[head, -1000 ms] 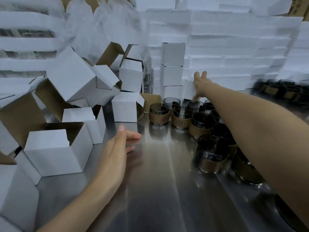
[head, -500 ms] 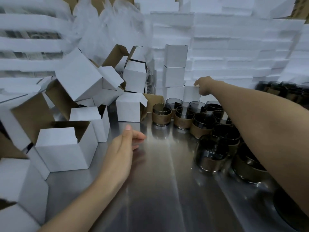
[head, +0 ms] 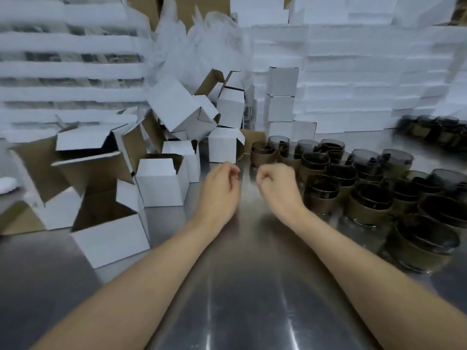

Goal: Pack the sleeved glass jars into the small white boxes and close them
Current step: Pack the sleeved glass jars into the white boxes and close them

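Observation:
Several dark glass jars in brown sleeves [head: 366, 198] crowd the right side of the steel table [head: 247, 274]. Several small white boxes with open flaps [head: 161, 180] lie piled on the left. Closed white boxes [head: 280, 97] are stacked at the back centre, with one more closed box [head: 304, 130] beside the bottom of the stack. My left hand [head: 222, 183] and my right hand [head: 275, 183] hover side by side over the table's middle, fingers curled, holding nothing. The right one is beside the nearest jars.
Stacks of white foam sheets [head: 366, 72] form a wall at the back and on the left. Crumpled clear plastic [head: 202, 41] rises behind the box pile. A second group of sleeved jars [head: 434, 127] stands far right.
My right hand has drawn back from the closed boxes at the back to the table's middle. My left hand moved right and curled its fingers. The view shifted slightly.

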`<action>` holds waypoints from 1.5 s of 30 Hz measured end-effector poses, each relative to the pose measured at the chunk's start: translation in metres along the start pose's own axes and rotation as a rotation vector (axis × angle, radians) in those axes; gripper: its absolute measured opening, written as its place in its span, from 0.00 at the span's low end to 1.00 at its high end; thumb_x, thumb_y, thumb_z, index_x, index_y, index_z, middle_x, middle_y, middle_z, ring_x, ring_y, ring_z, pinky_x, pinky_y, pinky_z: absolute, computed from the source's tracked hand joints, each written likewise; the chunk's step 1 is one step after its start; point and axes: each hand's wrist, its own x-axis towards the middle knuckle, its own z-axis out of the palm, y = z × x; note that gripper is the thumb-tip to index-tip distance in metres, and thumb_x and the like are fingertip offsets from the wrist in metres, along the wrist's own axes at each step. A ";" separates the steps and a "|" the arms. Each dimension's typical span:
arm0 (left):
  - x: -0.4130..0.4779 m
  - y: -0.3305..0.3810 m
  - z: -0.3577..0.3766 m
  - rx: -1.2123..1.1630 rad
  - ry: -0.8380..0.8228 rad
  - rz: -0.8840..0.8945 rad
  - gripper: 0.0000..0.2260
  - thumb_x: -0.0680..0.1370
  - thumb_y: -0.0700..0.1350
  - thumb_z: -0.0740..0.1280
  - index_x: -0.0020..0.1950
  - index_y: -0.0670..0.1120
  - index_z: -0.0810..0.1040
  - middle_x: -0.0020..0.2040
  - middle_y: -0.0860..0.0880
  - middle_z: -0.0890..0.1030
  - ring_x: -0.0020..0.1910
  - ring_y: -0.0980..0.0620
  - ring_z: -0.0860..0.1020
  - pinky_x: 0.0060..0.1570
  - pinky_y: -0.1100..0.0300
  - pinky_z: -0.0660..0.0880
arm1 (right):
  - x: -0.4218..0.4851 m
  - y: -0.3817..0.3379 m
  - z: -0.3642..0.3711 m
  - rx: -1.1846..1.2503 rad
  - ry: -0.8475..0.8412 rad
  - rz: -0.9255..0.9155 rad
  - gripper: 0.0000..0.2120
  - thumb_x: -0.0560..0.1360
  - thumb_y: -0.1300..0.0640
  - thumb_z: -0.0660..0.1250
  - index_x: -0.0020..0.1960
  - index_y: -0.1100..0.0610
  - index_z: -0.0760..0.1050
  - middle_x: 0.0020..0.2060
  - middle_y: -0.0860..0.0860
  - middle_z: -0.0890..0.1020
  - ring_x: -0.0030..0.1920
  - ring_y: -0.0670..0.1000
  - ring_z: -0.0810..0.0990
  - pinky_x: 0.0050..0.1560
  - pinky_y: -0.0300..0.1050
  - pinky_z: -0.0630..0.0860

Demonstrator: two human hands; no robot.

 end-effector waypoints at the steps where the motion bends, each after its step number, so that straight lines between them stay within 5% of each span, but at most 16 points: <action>1: -0.001 0.003 -0.001 0.211 -0.018 0.103 0.09 0.79 0.40 0.60 0.57 0.43 0.76 0.54 0.47 0.78 0.54 0.48 0.74 0.53 0.57 0.70 | -0.008 0.007 0.006 -0.003 -0.073 0.002 0.15 0.68 0.70 0.56 0.28 0.56 0.70 0.29 0.53 0.76 0.37 0.55 0.76 0.43 0.48 0.76; 3: -0.003 0.009 -0.003 0.599 -0.049 0.197 0.12 0.78 0.43 0.58 0.60 0.44 0.73 0.57 0.46 0.73 0.57 0.46 0.71 0.55 0.54 0.67 | -0.008 0.018 0.011 0.096 -0.116 -0.003 0.17 0.67 0.73 0.55 0.26 0.55 0.69 0.25 0.49 0.73 0.33 0.48 0.73 0.40 0.43 0.72; 7: -0.002 0.016 -0.011 1.070 0.009 0.051 0.15 0.78 0.45 0.57 0.64 0.43 0.66 0.63 0.42 0.65 0.62 0.42 0.66 0.62 0.50 0.62 | -0.007 0.016 0.011 0.144 -0.140 -0.008 0.19 0.62 0.74 0.55 0.23 0.53 0.67 0.21 0.45 0.70 0.28 0.39 0.71 0.33 0.27 0.64; 13: -0.005 0.006 -0.018 1.427 -0.094 -0.145 0.26 0.80 0.48 0.56 0.75 0.41 0.54 0.72 0.39 0.55 0.64 0.39 0.68 0.72 0.40 0.48 | -0.004 0.022 0.014 0.230 -0.152 -0.012 0.21 0.63 0.75 0.55 0.23 0.51 0.69 0.19 0.43 0.71 0.26 0.38 0.71 0.31 0.27 0.65; 18: -0.012 0.013 -0.016 1.240 -0.005 -0.050 0.24 0.76 0.40 0.61 0.71 0.42 0.61 0.62 0.44 0.63 0.56 0.45 0.70 0.69 0.45 0.59 | -0.004 0.026 0.015 0.361 -0.156 0.014 0.20 0.65 0.74 0.54 0.27 0.53 0.73 0.21 0.43 0.74 0.25 0.41 0.71 0.32 0.33 0.68; 23: -0.026 0.032 -0.003 1.060 0.079 0.157 0.25 0.71 0.41 0.63 0.68 0.48 0.65 0.57 0.47 0.69 0.49 0.49 0.72 0.59 0.46 0.68 | 0.000 0.023 0.014 0.557 0.004 0.041 0.14 0.77 0.69 0.56 0.41 0.53 0.74 0.37 0.48 0.78 0.38 0.46 0.77 0.35 0.36 0.73; 28: -0.024 0.040 -0.001 0.713 0.153 0.421 0.23 0.71 0.41 0.61 0.67 0.43 0.70 0.53 0.43 0.72 0.52 0.46 0.71 0.55 0.46 0.69 | 0.003 0.022 0.013 0.804 0.042 0.060 0.05 0.81 0.59 0.59 0.48 0.52 0.72 0.46 0.50 0.78 0.50 0.49 0.77 0.56 0.49 0.76; 31: -0.020 0.037 0.000 0.518 0.183 0.523 0.23 0.70 0.37 0.66 0.65 0.38 0.73 0.53 0.39 0.74 0.55 0.46 0.67 0.53 0.46 0.71 | 0.003 0.022 0.013 0.878 0.026 0.047 0.04 0.80 0.58 0.62 0.49 0.51 0.74 0.47 0.51 0.80 0.51 0.49 0.79 0.54 0.45 0.76; 35: -0.014 0.021 0.001 0.310 0.146 0.462 0.20 0.73 0.35 0.67 0.66 0.39 0.75 0.61 0.37 0.71 0.59 0.40 0.71 0.59 0.45 0.73 | 0.004 0.022 0.012 0.767 0.069 -0.019 0.04 0.79 0.62 0.62 0.51 0.55 0.74 0.45 0.46 0.80 0.45 0.37 0.78 0.47 0.30 0.73; 40: -0.008 0.009 0.004 0.081 0.148 0.204 0.16 0.81 0.44 0.60 0.69 0.47 0.71 0.75 0.45 0.54 0.75 0.47 0.52 0.72 0.60 0.56 | 0.001 0.022 0.013 0.612 0.070 -0.078 0.10 0.81 0.57 0.61 0.61 0.53 0.74 0.55 0.46 0.78 0.52 0.33 0.76 0.52 0.27 0.70; 43: -0.007 0.006 0.002 -0.034 0.146 0.149 0.23 0.82 0.46 0.59 0.76 0.46 0.59 0.77 0.48 0.50 0.76 0.54 0.49 0.69 0.75 0.46 | 0.001 0.024 0.011 0.519 0.126 -0.056 0.12 0.81 0.54 0.60 0.64 0.53 0.73 0.50 0.42 0.77 0.47 0.33 0.76 0.47 0.26 0.70; 45: -0.007 0.005 0.003 -0.094 0.103 0.087 0.30 0.82 0.47 0.59 0.79 0.45 0.47 0.78 0.51 0.46 0.76 0.59 0.46 0.69 0.75 0.45 | 0.002 0.024 0.010 0.475 0.150 -0.037 0.14 0.81 0.52 0.59 0.66 0.51 0.70 0.48 0.42 0.78 0.44 0.38 0.77 0.47 0.31 0.72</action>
